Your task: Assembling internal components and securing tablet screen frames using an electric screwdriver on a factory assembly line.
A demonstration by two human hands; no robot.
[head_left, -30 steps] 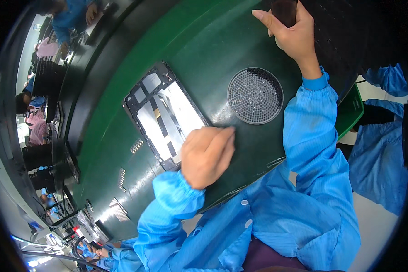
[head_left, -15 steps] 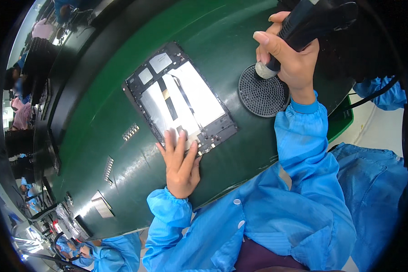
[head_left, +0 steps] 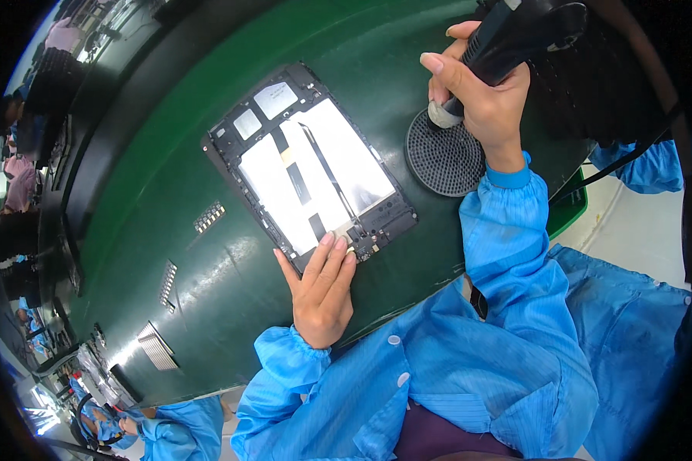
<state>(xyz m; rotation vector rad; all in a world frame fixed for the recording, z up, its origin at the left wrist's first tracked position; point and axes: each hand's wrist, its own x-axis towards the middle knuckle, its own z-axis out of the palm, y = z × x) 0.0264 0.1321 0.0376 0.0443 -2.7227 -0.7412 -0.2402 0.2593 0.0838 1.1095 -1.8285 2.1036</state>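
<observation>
A slim tablet-like panel [head_left: 338, 161] lies on the green table, its inside facing up, with a black frame, silvery sheets and dark ribbon cables. My left hand [head_left: 323, 296] rests on its near edge, fingers stretched out, thumb at the near left corner. To the right, my right hand [head_left: 496, 107] is wrapped round a black handheld device [head_left: 507, 50] with a bulky head. A pale band [head_left: 444, 115] circles its lower end, over a round black perforated base [head_left: 442, 157]. My palm hides part of the grip, and whether device and base are joined I cannot tell.
Two short strips of small metallic pieces [head_left: 209, 217] [head_left: 168, 286] and a ridged silvery piece [head_left: 158, 347] lie on the table's left. A green bin [head_left: 569, 213] stands beyond the right edge, near a black cable [head_left: 630, 163]. Other people in blue [head_left: 181, 430] sit nearby.
The panel has slid a little to the right across the table, my left hand moving with it and now covering its near edge differently. My right hand keeps its grasp on the black device.
</observation>
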